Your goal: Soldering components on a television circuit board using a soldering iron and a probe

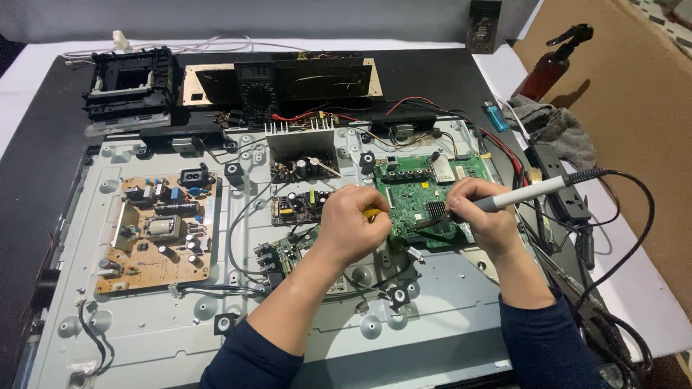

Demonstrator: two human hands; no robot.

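My right hand grips a soldering iron with a white handle, its tip down on the green circuit board. My left hand is closed around a small yellow-handled tool that reaches the left edge of the same board. The board lies on the grey metal back of an opened flat screen. The iron's black cable loops off to the right.
A tan power board sits on the left of the chassis, small boards in the middle. At the back stand a multimeter and a black frame part. Right side: brown spray bottle, grey rag, blue lighter, power strip.
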